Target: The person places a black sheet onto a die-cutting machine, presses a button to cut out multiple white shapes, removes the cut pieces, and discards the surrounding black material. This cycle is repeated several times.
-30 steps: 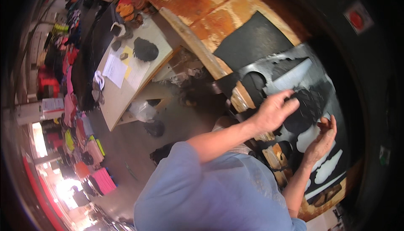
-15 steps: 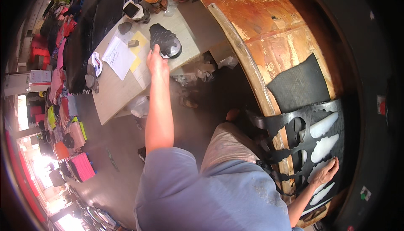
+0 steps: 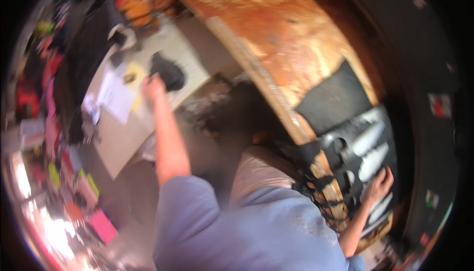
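My left hand (image 3: 154, 86) is stretched out over the pale table at the left, beside the near edge of a stack of black cut pieces (image 3: 170, 72). Its fingers are smeared by motion, so I cannot see whether they grip anything. My right hand (image 3: 379, 187) rests open on a black sheet (image 3: 353, 130) with large cut-out holes, its fingers apart. This sheet hangs over the near end of a worn wooden bench, and whitish material shows through several holes. Just beyond it lies a dark grey textured piece (image 3: 335, 98).
The pale table (image 3: 116, 147) also holds white paper (image 3: 114, 96), a yellow sheet (image 3: 134, 71) and small items. Orange stacked pieces (image 3: 138, 12) stand at its far end. The wooden bench (image 3: 266, 29) runs along the right. Colourful piles (image 3: 49, 73) line the left side.
The view has turned, so table and bench sit further left, and the picture is more blurred. My left hand stays by the black stack; my right hand stays on the black sheet.
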`<state>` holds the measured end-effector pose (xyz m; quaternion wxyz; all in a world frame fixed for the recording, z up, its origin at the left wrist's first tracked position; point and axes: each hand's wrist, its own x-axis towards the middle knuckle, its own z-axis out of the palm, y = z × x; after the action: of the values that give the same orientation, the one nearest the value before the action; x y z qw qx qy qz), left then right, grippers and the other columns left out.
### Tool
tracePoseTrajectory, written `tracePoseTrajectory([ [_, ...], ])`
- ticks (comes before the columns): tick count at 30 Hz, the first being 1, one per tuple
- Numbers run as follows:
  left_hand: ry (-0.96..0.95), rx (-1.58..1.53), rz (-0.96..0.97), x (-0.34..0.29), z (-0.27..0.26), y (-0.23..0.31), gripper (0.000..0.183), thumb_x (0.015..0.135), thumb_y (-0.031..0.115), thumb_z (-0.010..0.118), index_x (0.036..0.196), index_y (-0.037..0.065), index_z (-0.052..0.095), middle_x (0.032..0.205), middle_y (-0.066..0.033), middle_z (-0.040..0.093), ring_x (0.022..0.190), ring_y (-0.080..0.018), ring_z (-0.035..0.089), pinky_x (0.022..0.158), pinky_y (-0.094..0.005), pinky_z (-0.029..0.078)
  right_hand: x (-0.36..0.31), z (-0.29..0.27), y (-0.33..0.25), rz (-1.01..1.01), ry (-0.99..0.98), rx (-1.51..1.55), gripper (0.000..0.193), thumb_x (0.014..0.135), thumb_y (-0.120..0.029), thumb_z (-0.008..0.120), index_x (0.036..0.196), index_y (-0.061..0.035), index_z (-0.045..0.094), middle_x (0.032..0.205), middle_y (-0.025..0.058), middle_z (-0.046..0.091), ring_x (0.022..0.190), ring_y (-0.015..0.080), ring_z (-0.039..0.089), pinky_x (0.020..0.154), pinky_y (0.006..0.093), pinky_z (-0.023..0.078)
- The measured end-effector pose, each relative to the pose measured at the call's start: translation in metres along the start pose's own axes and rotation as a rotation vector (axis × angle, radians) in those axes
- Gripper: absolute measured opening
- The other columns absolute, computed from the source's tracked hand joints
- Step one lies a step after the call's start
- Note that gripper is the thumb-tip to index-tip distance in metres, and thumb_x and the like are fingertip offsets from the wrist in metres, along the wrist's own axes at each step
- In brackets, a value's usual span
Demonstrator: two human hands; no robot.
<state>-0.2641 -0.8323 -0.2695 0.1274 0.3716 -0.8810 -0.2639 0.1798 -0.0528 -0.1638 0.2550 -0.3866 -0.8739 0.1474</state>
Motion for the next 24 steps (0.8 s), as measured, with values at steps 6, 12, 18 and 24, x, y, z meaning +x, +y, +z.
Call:
tracePoseTrajectory([
  [6,0.283,-0.108,0.205,-0.033,-0.018,0.053,0.062,0.088,0.034,0.088,0.136,-0.002,0.071,0.125,-0.0235,0.076,0.109,-0.0382,0.075,0.105,-0.049,0.055,0.0,-0.004,-0.013,-0.029,0.034,0.1,0.018,0.1,-0.009,0.071,0.116,-0.0025,0.072,0.115,0.0123,0.069,0.109,0.0278,0.066,0.098,0.0376,0.052],
  [12,-0.692,-0.775,0.681,-0.28,-0.004,0.232,0.025,0.109,0.014,0.064,0.129,0.001,0.074,0.124,-0.0082,0.076,0.113,-0.0172,0.072,0.098,-0.0324,0.056,0.003,-0.009,-0.034,0.006,0.103,0.276,0.013,0.1,-0.006,0.072,0.112,-0.0005,0.072,0.106,0.0129,0.071,0.099,0.0262,0.069,0.088,0.0345,0.055],
  [18,-1.282,-0.545,0.946,-0.488,0.032,0.347,0.046,0.107,0.02,0.069,0.145,-0.005,0.063,0.139,-0.0153,0.072,0.124,-0.0201,0.068,0.11,-0.0327,0.051,-0.005,-0.071,0.028,0.052,0.264,0.224,0.016,0.102,-0.009,0.07,0.116,-0.0016,0.072,0.109,0.0113,0.072,0.1,0.0229,0.071,0.087,0.0359,0.055],
  [24,-1.169,-0.366,0.976,-0.56,0.067,0.379,0.054,0.103,0.03,0.071,0.142,-0.008,0.065,0.122,-0.015,0.078,0.11,-0.0221,0.073,0.097,-0.0338,0.055,-0.057,-0.163,0.135,0.58,0.103,-0.387,0.053,0.099,-0.036,0.073,0.129,0.0071,0.07,0.127,0.0289,0.07,0.118,0.0451,0.067,0.105,0.048,0.053],
])
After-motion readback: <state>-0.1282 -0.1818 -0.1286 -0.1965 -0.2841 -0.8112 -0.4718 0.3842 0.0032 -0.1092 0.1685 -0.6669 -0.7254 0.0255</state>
